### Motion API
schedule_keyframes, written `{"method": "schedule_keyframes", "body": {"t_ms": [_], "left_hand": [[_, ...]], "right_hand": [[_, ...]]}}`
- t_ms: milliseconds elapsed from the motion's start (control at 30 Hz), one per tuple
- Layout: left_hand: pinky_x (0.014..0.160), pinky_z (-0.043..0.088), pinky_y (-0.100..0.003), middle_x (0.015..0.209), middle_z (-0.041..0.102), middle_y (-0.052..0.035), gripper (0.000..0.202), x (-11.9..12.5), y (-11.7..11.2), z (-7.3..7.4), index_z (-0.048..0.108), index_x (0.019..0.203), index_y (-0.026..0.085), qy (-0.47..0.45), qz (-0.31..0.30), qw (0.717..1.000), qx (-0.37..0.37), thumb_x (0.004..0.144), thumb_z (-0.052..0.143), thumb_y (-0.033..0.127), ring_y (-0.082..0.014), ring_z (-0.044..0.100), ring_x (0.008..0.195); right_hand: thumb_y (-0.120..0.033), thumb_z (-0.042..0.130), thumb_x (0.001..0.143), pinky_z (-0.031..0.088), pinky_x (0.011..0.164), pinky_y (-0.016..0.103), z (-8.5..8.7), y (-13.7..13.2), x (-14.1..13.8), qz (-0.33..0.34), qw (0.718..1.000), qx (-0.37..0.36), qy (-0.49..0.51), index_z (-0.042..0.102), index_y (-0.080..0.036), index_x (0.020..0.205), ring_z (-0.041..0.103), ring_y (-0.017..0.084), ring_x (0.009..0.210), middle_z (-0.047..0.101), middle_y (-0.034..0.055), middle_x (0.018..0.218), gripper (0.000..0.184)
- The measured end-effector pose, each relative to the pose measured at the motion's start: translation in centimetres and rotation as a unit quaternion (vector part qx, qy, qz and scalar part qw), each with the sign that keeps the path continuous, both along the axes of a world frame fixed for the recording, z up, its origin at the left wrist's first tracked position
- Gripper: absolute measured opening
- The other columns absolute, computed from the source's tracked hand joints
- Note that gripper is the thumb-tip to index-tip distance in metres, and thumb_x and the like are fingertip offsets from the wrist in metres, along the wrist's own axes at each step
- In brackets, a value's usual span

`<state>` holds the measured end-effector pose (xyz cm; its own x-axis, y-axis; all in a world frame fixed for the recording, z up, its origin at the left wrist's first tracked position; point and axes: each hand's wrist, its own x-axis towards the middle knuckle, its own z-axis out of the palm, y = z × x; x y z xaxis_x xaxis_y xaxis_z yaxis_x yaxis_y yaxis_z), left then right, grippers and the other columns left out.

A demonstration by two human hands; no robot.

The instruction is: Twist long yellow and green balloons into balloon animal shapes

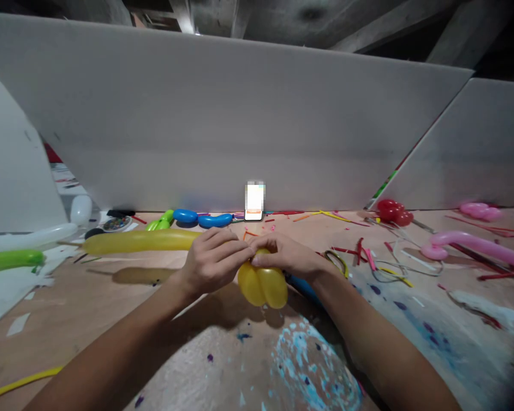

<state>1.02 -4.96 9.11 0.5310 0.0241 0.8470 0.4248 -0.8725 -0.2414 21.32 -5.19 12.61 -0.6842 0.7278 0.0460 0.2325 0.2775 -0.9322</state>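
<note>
Across the brown-covered table [85, 308] before us spread smears of pale blue paint [310, 365] and dark purple spots [400, 305], mostly toward the near edge and the right. Along the far side we face a tall white panel [240, 125], with a rough concrete ceiling [278, 20] above it. A lit phone [254, 201] stands at the panel's foot, its screen a white glare we cannot read. To its left lie a blue balloon [214, 220] and a twisted green balloon [160, 221]; to its right, a red balloon cluster [394, 212] and a long pink balloon [480, 241].

Our yellow balloon [145, 242] is at the middle, held above the table, its shadow falling below. Glossy and slightly see-through, it runs straight out to the left into a thin tail, while plump rounded lobes [263, 286] bunch beneath our right hand [286, 254]. That hand pinches it between thumb and fingers atop the lobes. Our left hand [216, 257] curls around the long stretch, fingertips meeting the right hand's; any twist between them is hidden from us.
</note>
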Motion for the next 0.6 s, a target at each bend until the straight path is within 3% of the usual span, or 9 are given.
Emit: {"method": "schedule_keyframes", "body": {"t_ms": [167,333,600], "left_hand": [[0.071,0.047,-0.032,0.085,0.075,-0.0023,0.022,-0.5,0.3,0.3,0.069,0.101,0.025,0.012,0.009,1.0,0.011,0.084,0.059,0.017,-0.0171,0.065,0.079],[0.072,0.048,-0.033,0.09,0.075,-0.0019,0.024,-0.8,0.4,0.4,0.068,0.105,0.027,0.015,0.008,1.0,0.011,0.084,0.061,0.02,-0.0181,0.066,0.084],[0.074,0.047,-0.033,0.092,0.076,-0.0009,0.03,-0.8,0.7,0.2,0.068,0.108,0.029,0.01,-0.023,1.0,-0.004,0.082,0.062,0.015,-0.0178,0.067,0.085]], "right_hand": [[-0.043,0.064,0.082,0.048,0.068,0.028,-0.4,0.3,0.3,0.036,0.997,-0.047,0.043,0.071,-0.017,0.092,0.061,0.015,0.074,0.068,0.0026,0.082,0.028],[-0.049,0.052,0.09,0.046,0.06,0.025,-0.4,0.3,0.6,0.019,1.0,0.005,0.024,0.07,-0.017,0.081,0.057,0.013,0.067,0.066,0.0027,0.076,0.038],[-0.04,0.07,0.078,0.047,0.067,0.028,-1.6,1.3,-0.1,-0.049,0.995,-0.019,0.087,0.072,-0.018,0.082,0.059,0.014,0.074,0.069,0.0034,0.082,0.022]]}}
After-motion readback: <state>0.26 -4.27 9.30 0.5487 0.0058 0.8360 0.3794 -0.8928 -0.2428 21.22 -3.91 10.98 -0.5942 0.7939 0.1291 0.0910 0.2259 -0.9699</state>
